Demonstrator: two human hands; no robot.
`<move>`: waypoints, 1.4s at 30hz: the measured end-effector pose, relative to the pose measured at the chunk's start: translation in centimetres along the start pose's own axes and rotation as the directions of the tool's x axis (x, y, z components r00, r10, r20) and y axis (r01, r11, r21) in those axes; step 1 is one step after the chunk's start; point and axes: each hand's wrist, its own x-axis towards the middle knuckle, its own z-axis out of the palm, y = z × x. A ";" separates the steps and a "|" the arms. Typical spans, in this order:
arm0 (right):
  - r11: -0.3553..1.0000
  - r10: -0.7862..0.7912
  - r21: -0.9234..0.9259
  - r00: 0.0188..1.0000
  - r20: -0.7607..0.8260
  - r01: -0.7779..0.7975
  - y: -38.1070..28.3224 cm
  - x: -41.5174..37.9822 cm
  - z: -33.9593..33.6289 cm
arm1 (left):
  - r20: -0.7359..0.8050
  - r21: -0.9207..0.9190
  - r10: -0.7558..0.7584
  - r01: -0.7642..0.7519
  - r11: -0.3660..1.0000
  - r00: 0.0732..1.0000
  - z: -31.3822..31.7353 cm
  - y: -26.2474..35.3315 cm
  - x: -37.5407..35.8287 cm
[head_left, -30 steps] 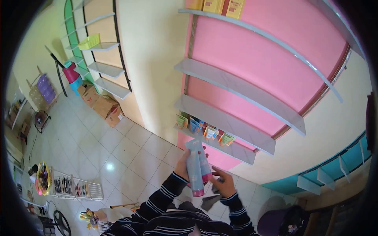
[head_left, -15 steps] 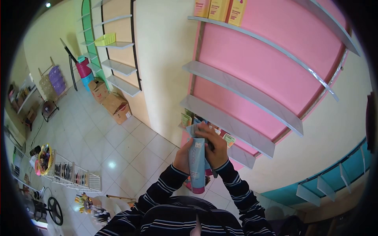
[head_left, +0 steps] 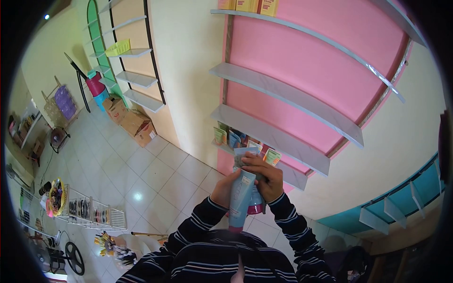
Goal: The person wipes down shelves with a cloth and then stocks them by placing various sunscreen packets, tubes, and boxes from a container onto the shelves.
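Observation:
A light blue tube [head_left: 241, 200] with a dark pink cap at its lower end is held upright by my left hand [head_left: 222, 189], its fingers closed round the side. Close beside it on the right, my right hand [head_left: 267, 175] is closed on a second blue tube [head_left: 255, 200], also with a pink cap. The flat end of a tube shows above my right fingers. Just beyond my hands, green, blue and orange packets [head_left: 272, 156] stand on the lowest part of the pink wall's shelves.
Grey shelves [head_left: 288, 96] cross the pink wall, with yellow boxes [head_left: 247, 5] on the upper one. Cardboard boxes [head_left: 137, 126] sit at the left wall. A white wire rack [head_left: 101, 213] stands lower left, and teal wall shelves [head_left: 396, 212] lie right.
The two tubes have moved apart at their lower ends, so more of the second one shows. My right hand has shifted slightly right and down. The view has turned a little.

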 end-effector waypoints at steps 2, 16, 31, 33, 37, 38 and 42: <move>1.000 0.012 -0.016 0.999 -0.033 -0.012 0.0 -0.2 -0.3 | -0.022 0.002 -0.018 0.019 1.000 1.000 0.7 -0.4 -0.4; 0.958 0.144 0.285 0.899 -0.415 -0.022 -1.8 -5.7 0.7 | 0.040 0.053 0.129 -0.131 0.990 0.991 1.2 1.7 1.5; 0.925 0.341 0.220 0.932 -0.121 -0.310 -8.5 9.9 -9.3 | 0.363 0.157 0.236 -0.309 0.938 0.901 11.7 9.6 4.2; 0.960 0.274 0.116 0.940 -0.203 -0.254 -10.7 14.6 -12.2 | 0.448 0.091 0.389 -0.474 0.876 0.805 10.8 10.8 4.8; 0.930 -0.194 -0.364 0.907 -0.374 0.048 -17.1 28.3 -16.9 | 0.396 0.173 0.407 -0.502 0.847 0.823 6.0 12.7 4.8; 0.903 -0.258 -0.420 0.893 -0.369 0.087 -18.3 31.7 -17.5 | 0.329 0.134 0.434 -0.496 0.858 0.839 4.0 12.9 5.1; 0.832 -0.192 -0.554 0.944 -0.267 0.013 -21.1 42.5 -19.3 | 0.146 0.264 0.616 -0.631 0.729 0.774 -0.6 15.3 4.0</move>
